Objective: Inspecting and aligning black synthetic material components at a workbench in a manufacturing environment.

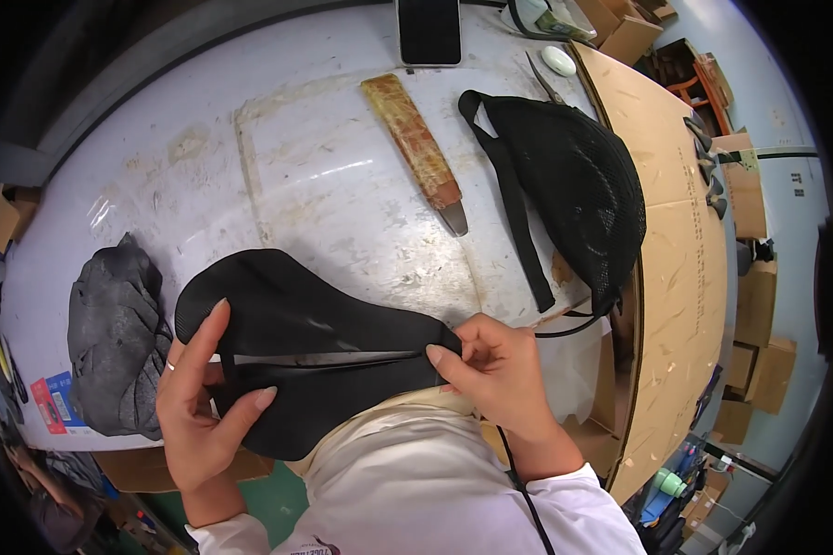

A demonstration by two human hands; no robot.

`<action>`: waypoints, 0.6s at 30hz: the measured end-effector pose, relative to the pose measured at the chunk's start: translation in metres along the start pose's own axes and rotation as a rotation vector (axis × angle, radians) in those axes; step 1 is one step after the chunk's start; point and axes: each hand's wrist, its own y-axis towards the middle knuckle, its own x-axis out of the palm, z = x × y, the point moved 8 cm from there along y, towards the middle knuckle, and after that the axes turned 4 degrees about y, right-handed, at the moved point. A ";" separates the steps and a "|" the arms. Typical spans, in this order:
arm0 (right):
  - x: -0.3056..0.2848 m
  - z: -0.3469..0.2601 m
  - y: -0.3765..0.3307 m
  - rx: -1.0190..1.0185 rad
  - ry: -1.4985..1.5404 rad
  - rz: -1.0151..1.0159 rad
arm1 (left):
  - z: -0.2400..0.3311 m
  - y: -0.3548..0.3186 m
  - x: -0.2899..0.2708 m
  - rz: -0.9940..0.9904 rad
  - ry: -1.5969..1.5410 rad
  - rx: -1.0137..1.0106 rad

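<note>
Black slotted saddle-shaped piece [287,296]: left hand [192,407] gripping wide end, right hand [502,375] pinching narrow tip; crumpled grey cloth [116,342] lying left of piece.

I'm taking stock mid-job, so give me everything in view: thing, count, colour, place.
Table: one, white, stained, across the middle
Saddle piece: one, black, below centre
Cloth: one, dark grey, left
Card: count unclear, red and blue, beside cloth
Phone: one, dark screen, top centre
Blade: one, yellow-brown handle, centre
Mesh bag: one, black, right of blade
Pointed tool: one, metallic, partly hidden behind bag
Oval item: one, white, above bag
Cardboard: one large panel, tan, right
Boxes: several, brown, far right
Co-worker: one, dark clothing, lower left
Shirt: one, white, bottom centre
Left hand: one, bare, at the piece's wide end
Right hand: one, bare, pinching the narrow end
</note>
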 end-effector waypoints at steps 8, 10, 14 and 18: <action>0.009 -0.023 -0.001 -0.107 -0.200 0.063 | -0.008 -0.005 -0.004 -0.027 0.071 -0.034; 0.011 -0.029 0.000 -0.138 -0.229 0.076 | -0.006 -0.003 -0.003 -0.022 0.092 -0.032; 0.011 -0.029 -0.001 -0.161 -0.287 0.111 | 0.006 -0.004 -0.006 0.228 0.423 -0.032; 0.003 -0.018 -0.001 -0.024 -0.184 0.116 | -0.027 -0.030 -0.022 0.287 0.521 -0.198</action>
